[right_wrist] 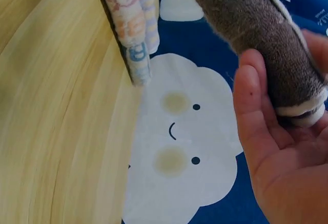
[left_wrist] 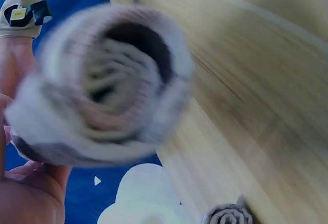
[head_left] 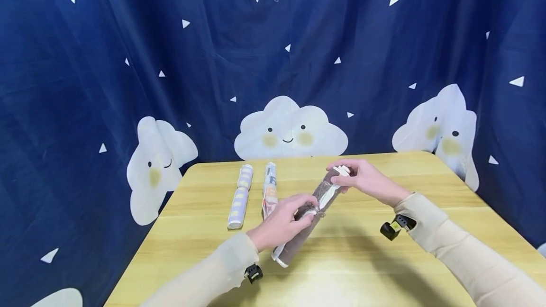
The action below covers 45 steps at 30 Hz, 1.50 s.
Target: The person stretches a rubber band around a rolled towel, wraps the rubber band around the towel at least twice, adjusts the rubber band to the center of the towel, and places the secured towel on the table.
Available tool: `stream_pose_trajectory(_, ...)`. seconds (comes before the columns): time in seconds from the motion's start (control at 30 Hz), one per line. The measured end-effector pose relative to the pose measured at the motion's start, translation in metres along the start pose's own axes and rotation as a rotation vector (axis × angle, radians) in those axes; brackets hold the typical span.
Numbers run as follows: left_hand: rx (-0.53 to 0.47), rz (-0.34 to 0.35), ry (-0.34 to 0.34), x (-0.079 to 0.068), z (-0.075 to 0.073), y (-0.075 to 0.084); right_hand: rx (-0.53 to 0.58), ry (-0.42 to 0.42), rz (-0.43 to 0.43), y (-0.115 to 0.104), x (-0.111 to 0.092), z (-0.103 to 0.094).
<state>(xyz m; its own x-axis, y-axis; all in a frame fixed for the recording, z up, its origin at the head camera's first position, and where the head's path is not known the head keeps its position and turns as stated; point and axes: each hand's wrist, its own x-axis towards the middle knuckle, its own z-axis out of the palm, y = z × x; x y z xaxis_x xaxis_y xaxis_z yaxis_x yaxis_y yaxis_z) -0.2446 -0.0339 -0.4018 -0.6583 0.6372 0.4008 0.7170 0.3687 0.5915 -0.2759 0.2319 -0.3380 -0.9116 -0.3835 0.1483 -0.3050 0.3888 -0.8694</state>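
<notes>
Both hands hold a rolled brown towel [head_left: 294, 248] with white edges, slanting above the table. My left hand [head_left: 281, 219] grips it around the middle, thumb on the near side. At the far upper end, my right hand [head_left: 364, 178] holds the roll between thumb and fingers. The right wrist view shows the towel's fuzzy brown side [right_wrist: 261, 39] against the fingers of the right hand [right_wrist: 279, 157]. In the left wrist view, the roll's spiral end [left_wrist: 118, 126] is large and blurred.
Left of the hands, a rolled towel with coloured prints [head_left: 270, 186] lies on the wooden table [head_left: 187, 250], partly hidden by the left hand. Beside it lies a purple-and-white rolled towel [head_left: 240, 198]. Behind the table hangs a blue curtain [head_left: 294, 75] with clouds.
</notes>
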Motion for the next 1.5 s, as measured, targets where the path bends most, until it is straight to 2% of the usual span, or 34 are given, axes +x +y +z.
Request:
stream_pose_trajectory(0.07,0.048,0.015,-0.006,-0.001,0.003,0.001,-0.003,0.023,0.02,0.004,0.001,0.002)
stream_pose_trajectory(0.27,0.301,0.088,-0.03,0.0,0.011,0.002,-0.068,0.082,0.064,0.006,0.003,0.01)
stream_pose_trajectory(0.47,0.415,0.18,-0.069,0.002,0.012,0.003,-0.144,0.079,0.052,-0.006,0.004,0.014)
stream_pose_trajectory(0.63,0.45,0.236,-0.068,0.001,0.016,0.001,-0.136,0.075,0.065,-0.01,0.002,0.015)
stream_pose_trajectory(0.97,0.422,0.255,-0.04,-0.003,0.014,-0.005,-0.103,0.086,0.085,-0.011,0.003,0.016)
stream_pose_trajectory(1.13,0.435,0.207,-0.006,0.0,0.013,-0.009,-0.04,0.104,0.122,-0.011,0.008,0.013)
stream_pose_trajectory(1.27,0.42,0.104,0.017,0.001,0.015,-0.01,0.006,0.109,0.133,-0.007,0.009,0.01)
stream_pose_trajectory(1.4,0.304,-0.005,0.027,0.001,0.016,-0.01,0.027,0.099,0.138,-0.004,0.01,0.008)
stream_pose_trajectory(1.5,0.196,-0.057,0.02,0.004,0.015,-0.008,0.025,0.114,0.118,-0.004,0.01,0.006)
